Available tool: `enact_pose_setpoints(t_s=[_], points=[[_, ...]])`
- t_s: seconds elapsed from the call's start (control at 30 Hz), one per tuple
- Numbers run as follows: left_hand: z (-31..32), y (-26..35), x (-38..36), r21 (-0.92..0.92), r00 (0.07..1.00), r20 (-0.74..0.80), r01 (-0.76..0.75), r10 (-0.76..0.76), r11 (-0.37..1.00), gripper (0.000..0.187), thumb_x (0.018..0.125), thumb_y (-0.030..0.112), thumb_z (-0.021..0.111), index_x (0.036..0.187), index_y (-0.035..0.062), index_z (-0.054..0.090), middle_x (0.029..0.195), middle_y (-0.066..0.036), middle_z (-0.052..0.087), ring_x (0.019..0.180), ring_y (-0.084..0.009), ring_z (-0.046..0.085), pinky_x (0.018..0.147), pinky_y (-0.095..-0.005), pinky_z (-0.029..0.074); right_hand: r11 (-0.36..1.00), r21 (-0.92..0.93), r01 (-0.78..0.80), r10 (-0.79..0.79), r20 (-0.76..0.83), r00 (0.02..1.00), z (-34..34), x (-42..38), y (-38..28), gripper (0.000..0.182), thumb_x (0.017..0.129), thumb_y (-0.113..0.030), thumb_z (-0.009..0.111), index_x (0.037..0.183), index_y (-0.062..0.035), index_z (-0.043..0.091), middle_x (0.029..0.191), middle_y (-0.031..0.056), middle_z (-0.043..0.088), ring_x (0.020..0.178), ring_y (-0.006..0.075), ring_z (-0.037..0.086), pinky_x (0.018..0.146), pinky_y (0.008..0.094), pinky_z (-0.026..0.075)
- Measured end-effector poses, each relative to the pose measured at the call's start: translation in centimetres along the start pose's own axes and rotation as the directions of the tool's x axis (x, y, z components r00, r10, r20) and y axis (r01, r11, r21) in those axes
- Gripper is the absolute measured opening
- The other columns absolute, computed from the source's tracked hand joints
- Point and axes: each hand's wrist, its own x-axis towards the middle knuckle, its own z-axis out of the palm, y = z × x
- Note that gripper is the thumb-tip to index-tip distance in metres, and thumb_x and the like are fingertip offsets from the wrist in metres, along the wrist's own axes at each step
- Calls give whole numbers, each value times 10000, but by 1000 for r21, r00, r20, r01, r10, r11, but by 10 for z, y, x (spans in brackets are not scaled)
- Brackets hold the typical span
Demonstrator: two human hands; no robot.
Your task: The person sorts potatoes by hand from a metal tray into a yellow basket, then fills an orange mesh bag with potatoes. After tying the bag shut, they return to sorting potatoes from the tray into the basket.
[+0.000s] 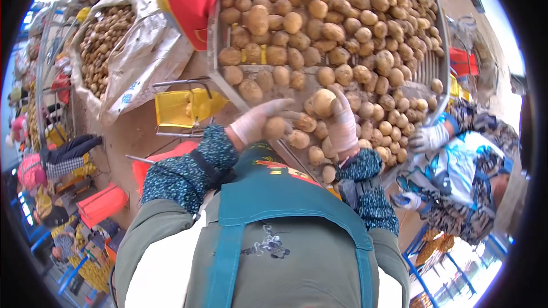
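Note:
My left hand [258, 121], in a pale glove, reaches over the near edge of a large metal sorting table [213, 51]. A brown potato [275, 129] sits against its palm, under the outstretched fingers. Facing it, my right hand [343, 124], gloved too, has its fingers curled round a lighter, yellowish potato [323, 102]. Between the hands lie a few loose potatoes, among them one [298, 139] near the table edge. Many more potatoes [334, 31] are heaped across the table beyond.
At my right, a co-worker's gloved hand [429, 138] rests by the table's edge. A big white sack [154, 51] full of potatoes stands to the left. Nearer are a yellow basket [174, 109] and a red container [162, 162]. Someone in a red apron [197, 0] stands opposite.

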Motion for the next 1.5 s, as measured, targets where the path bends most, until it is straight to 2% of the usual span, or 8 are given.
enact_pose_setpoints(t_s=[0.1, 0.2, 0.3, 0.63, 0.73, 0.93, 1.13, 1.5], points=[[22, 1, -7, -98, 997, 64, -36, 43, 994, 585, 1007, 390, 612, 1461, 45, 480, 1387, -183, 585, 999, -252, 698, 894, -375, 581, 692, -670, 269, -69, 309, 949, 45, -14, 3, 634, 952, -107, 677, 1516, -26, 402, 1375, 119, 559, 1254, 201, 548, 1073, 341, 452], [-5, -6, -21, -210, 1000, 13, -14, 17, 978, 635, 985, 458, 624, 1449, 47, 488, 1331, -176, 621, 970, -247, 703, 837, -385, 591, 926, -312, -210, 290, 236, 928, 68, -28, 0, 651, 924, -96, 679, 1516, -24, 418, 1439, 146, 526, 1360, 237, 467, 1135, 342, 368], [-48, 10, -65, -23, 983, 57, -174, 175, 984, 683, 912, 527, 689, 1394, 70, 532, 1186, -143, 688, 832, -229, 697, 699, -398, 594, 658, -687, 309, -78, 346, 935, 35, -8, 9, 494, 931, -87, 667, 1405, -26, 543, 1411, 145, 552, 1298, 264, 523, 1095, 367, 408], [-240, 49, -160, 75, 471, -819, -479, 328, 875, 530, 939, 427, 706, 1308, 64, 594, 1200, -156, 666, 981, -281, 677, 861, -425, 589, 179, -945, 272, -359, 195, 913, -52, -15, 15, 262, 917, -66, 630, 1168, -3, 674, 1253, 188, 627, 1187, 364, 577, 1054, 434, 454], [-261, 58, -125, 760, -50, -581, 324, 812, 564, 706, 927, 359, 704, 1456, -46, 469, 1279, -225, 648, 1181, -391, 613, 1083, -436, 432, -220, -926, 306, -330, 366, 870, -55, -13, 3, 367, 855, -139, 687, 1207, -40, 656, 1276, 196, 611, 1216, 404, 550, 1060, 498, 434], [-71, 98, -32, 957, 333, 237, 84, 913, -279, 580, 871, 317, 725, 1322, -10, 562, 1332, -257, 583, 1232, -450, 532, 1072, -466, 433, -421, -899, 120, -200, 221, 954, -49, 7, 7, 697, 873, -416, 681, 1452, -76, 493, 1529, 219, 413, 1414, 461, 358, 1160, 573, 270], [-57, 89, 48, 802, 445, 64, 510, 893, -311, 697, 885, 453, 676, 1425, 43, 513, 1451, -230, 498, 1350, -467, 425, 1165, -556, 282, -524, -837, -157, -221, -44, 974, -68, -7, 12, 754, 903, -538, 623, 1507, -119, 456, 1604, 275, 290, 1458, 485, 288, 1205, 588, 177], [-14, 103, 48, 873, 351, 338, 230, 873, -431, 489, 892, 335, 693, 1260, 24, 609, 1203, -193, 628, 1087, -381, 593, 935, -468, 493, -374, -921, -107, -304, 13, 953, -95, -48, 30, 605, 906, -387, 651, 1435, -116, 539, 1602, 282, 279, 1434, 451, 338, 1151, 563, 292]])
